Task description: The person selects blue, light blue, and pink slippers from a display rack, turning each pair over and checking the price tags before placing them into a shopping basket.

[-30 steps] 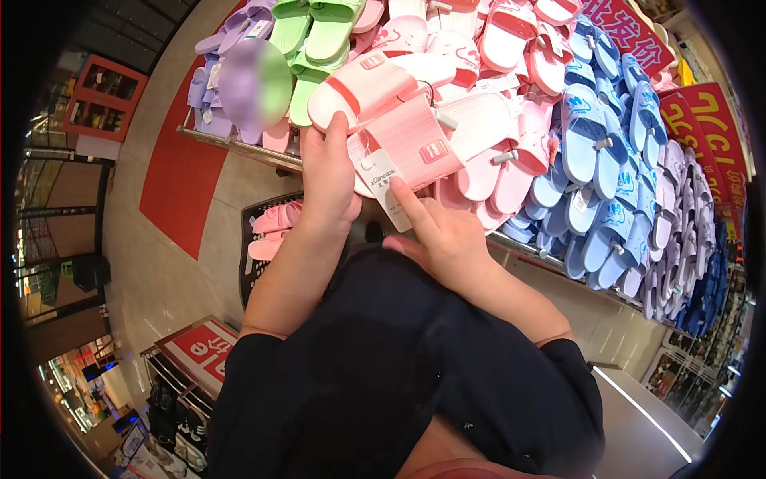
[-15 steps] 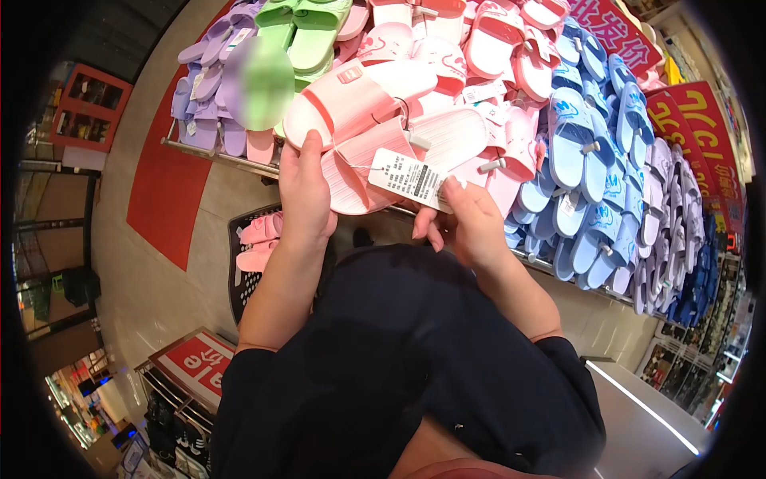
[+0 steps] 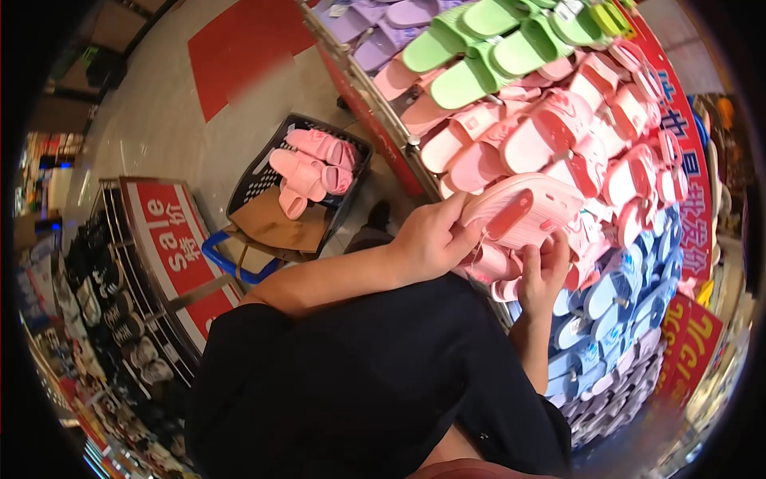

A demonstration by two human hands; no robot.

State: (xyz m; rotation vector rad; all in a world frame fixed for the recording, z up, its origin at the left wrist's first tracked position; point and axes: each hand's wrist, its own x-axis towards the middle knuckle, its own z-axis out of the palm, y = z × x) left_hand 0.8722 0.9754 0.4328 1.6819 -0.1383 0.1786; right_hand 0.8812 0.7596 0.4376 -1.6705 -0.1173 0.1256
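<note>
A pair of pink slippers [image 3: 533, 206] is held up over the edge of the slipper display, one sole turned partly toward the camera. My left hand [image 3: 437, 239] grips their left end, with the thumb pressed on it. Against the lower right side of the pair, my right hand [image 3: 546, 267] has its fingers bent and pressed on the pink slippers. The paper tag does not show clearly. Many other pink slippers [image 3: 542, 136] lie right behind the held pair.
Green slippers [image 3: 459, 56] and purple slippers [image 3: 375, 40] fill the display's far left, blue slippers [image 3: 610, 295] its right. A black basket [image 3: 259, 172] with pink slippers and a blue handle stands on the floor at left. Beside it is a shoe rack with a red sale sign [image 3: 171, 239].
The view has turned left, bringing the whole basket into sight. The held slippers have been tilted so a sole shows, and my right hand has moved from the white tag onto the slippers.
</note>
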